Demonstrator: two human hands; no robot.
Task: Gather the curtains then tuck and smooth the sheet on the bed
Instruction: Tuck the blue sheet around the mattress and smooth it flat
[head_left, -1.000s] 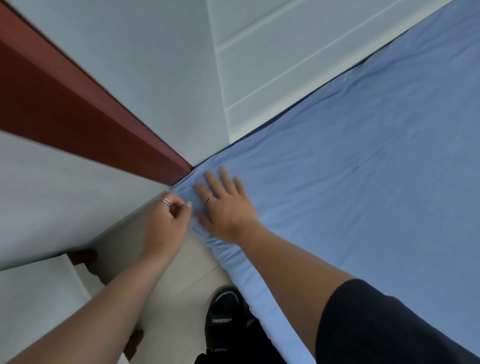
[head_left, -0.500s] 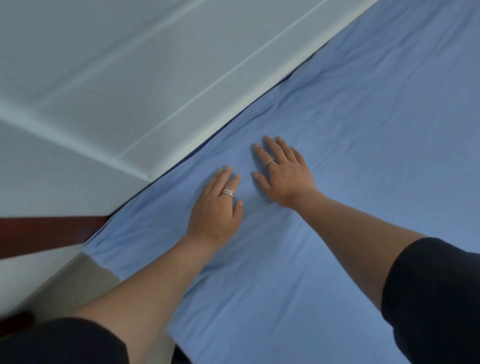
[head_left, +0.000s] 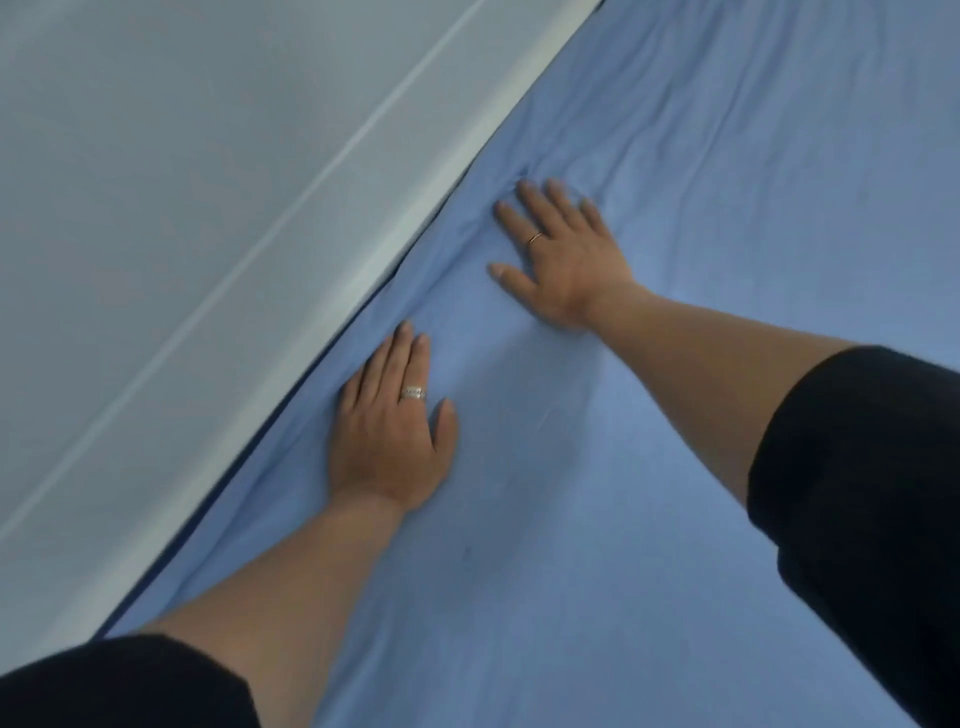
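The biggest thing I see is the soft blue cloth sheet (head_left: 675, 467), spread over the bed and filling most of my view. Next to it, on the left, is a tall white wall panel with long raised lines (head_left: 208, 260). A thin dark gap (head_left: 228, 501) runs between the two, and the sheet's edge goes down into it. I can't see any curtains from here. My left hand (head_left: 387, 441) lies flat on the sheet just beside that gap, with its fingers straight and close together and holding nothing. My right hand (head_left: 566, 260) is flat too, a bit farther up the bed, with its fingers spread wide and pressing down. I think this is the smoothing step. To do it well, I would make my palms flat and heavy and slide them slowly toward the wall, so the loose cloth goes into the gap. Past my right hand there is a bunch of small wrinkles (head_left: 649, 119), so I would go there next. I would push gently, because thin cloth piles up if you shove it fast. My wide silver ring (head_left: 413, 393) and my thin gold ring (head_left: 535, 238) could catch a thread, so I would not drag my fingers sideways.
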